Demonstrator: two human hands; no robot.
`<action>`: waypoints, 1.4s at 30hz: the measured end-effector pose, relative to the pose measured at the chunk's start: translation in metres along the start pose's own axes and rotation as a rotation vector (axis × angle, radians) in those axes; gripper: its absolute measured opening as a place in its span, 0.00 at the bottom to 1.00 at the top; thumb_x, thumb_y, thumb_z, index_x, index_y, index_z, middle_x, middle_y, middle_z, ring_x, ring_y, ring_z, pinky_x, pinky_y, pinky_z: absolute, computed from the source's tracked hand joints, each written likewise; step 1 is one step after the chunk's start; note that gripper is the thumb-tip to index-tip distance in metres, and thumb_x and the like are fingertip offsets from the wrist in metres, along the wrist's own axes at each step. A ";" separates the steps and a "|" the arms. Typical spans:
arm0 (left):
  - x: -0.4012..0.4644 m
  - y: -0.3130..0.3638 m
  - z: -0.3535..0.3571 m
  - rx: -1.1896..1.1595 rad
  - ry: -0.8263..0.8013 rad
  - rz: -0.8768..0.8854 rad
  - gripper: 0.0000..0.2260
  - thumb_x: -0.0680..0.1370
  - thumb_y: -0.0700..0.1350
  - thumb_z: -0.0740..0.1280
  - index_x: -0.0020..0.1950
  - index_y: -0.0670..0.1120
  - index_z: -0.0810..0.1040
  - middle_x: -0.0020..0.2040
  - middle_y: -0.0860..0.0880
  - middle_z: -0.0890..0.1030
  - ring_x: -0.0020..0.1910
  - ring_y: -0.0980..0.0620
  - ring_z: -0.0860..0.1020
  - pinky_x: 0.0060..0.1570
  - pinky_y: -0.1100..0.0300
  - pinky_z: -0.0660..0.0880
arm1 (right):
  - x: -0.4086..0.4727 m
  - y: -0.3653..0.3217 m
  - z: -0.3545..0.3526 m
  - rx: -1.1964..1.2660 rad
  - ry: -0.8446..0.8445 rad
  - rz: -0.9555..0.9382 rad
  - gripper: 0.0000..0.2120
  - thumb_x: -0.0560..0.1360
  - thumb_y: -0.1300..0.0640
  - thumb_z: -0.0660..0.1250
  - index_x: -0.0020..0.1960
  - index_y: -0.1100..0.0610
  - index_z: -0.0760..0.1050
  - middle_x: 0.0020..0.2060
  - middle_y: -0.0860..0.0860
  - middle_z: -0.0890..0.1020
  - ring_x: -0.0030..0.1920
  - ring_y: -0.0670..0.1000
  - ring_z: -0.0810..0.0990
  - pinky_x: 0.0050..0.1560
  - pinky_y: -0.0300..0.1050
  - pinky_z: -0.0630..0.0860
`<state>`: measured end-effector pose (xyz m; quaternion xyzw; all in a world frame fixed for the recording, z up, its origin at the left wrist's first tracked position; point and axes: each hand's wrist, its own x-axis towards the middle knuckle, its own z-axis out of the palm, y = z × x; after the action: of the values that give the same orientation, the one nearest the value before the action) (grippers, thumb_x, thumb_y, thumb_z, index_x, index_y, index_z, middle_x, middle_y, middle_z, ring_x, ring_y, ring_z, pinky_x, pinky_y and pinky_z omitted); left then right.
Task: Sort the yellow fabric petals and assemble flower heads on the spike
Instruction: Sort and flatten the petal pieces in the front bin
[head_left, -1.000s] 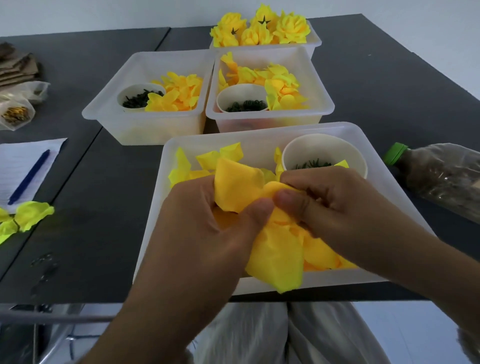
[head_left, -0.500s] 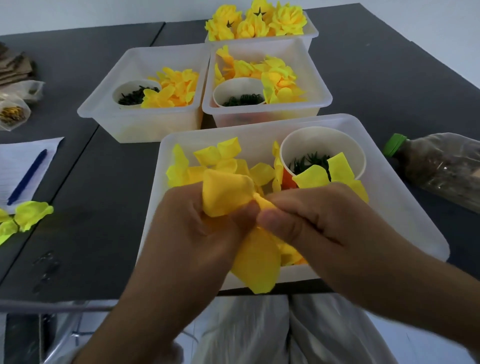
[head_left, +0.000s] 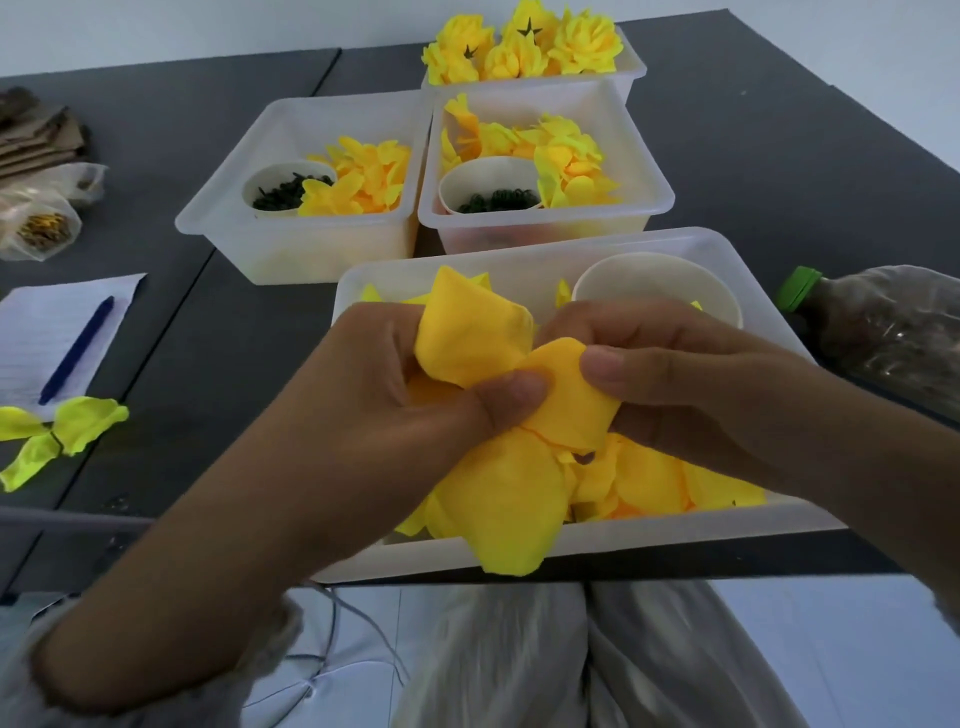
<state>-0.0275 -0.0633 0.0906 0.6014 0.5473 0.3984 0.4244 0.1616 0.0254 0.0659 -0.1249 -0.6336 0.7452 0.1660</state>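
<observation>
Both hands meet over the near white tray (head_left: 623, 540), working a cluster of large yellow fabric petals (head_left: 498, 499). My left hand (head_left: 395, 415) grips the cluster, its thumb pressing a folded petal (head_left: 472, 338). My right hand (head_left: 685, 384) pinches another petal (head_left: 571, 405) between thumb and fingers. One big petal hangs down over the tray's front rim. Loose petals (head_left: 654, 478) lie in the tray under my hands. No spike shows; the hands cover the cluster's centre.
A white paper cup (head_left: 660, 286) stands in the near tray. Behind are two trays (head_left: 291, 244) (head_left: 550, 228) with petals and cups of dark green pieces, and a far tray of finished flower heads (head_left: 524, 47). A plastic bottle (head_left: 883, 332) lies right; paper, pen (head_left: 78, 348) and yellow-green petals (head_left: 57, 431) left.
My hands shifted slightly and regripped the petals; the right thumb now pinches a petal folded over beside the left thumb. The petals at the cup are now hidden behind my right hand.
</observation>
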 end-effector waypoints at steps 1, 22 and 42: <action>0.001 0.000 -0.001 -0.063 -0.071 -0.029 0.12 0.69 0.53 0.71 0.48 0.49 0.84 0.44 0.53 0.86 0.43 0.56 0.85 0.40 0.67 0.79 | 0.000 0.000 0.001 0.077 -0.044 -0.013 0.07 0.75 0.60 0.63 0.45 0.64 0.71 0.41 0.60 0.72 0.42 0.58 0.73 0.45 0.51 0.74; 0.008 -0.002 0.020 -0.085 -0.025 -0.071 0.11 0.67 0.51 0.68 0.44 0.48 0.83 0.42 0.53 0.86 0.41 0.58 0.84 0.38 0.69 0.78 | -0.013 -0.001 0.000 -0.470 0.222 -0.094 0.13 0.78 0.50 0.62 0.40 0.57 0.76 0.32 0.55 0.76 0.30 0.49 0.77 0.31 0.40 0.77; 0.009 -0.001 0.016 0.119 0.018 -0.043 0.14 0.66 0.57 0.68 0.42 0.49 0.83 0.39 0.56 0.85 0.39 0.59 0.83 0.42 0.64 0.80 | -0.017 -0.017 0.000 -0.555 0.133 0.082 0.10 0.70 0.52 0.67 0.43 0.60 0.77 0.31 0.54 0.82 0.28 0.49 0.80 0.34 0.39 0.79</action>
<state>-0.0117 -0.0555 0.0845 0.6101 0.5867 0.3611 0.3914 0.1785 0.0206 0.0820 -0.2395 -0.7955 0.5397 0.1366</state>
